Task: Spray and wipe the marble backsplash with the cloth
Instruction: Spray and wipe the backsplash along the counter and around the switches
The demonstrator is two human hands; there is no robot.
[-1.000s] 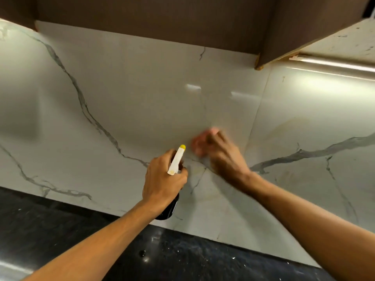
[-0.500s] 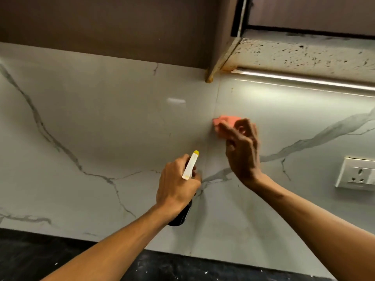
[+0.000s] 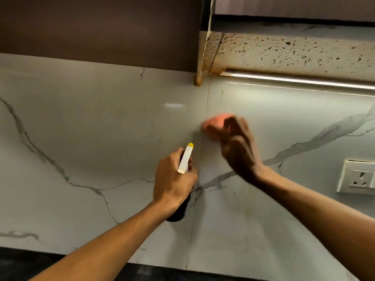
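Though blurred, cloth [image 3: 213, 123] under curled fingers [image 3: 240, 127] of right hand [image 3: 238, 148] against marble backsplash [image 3: 91, 138]; left hand [image 3: 172, 182] tight round spray bottle [image 3: 185, 159].

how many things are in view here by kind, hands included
hands: 2 (left hand, right hand)
bottle: 1
cloth: 1
backsplash: 1
socket: 1
light strip: 1
total: 7
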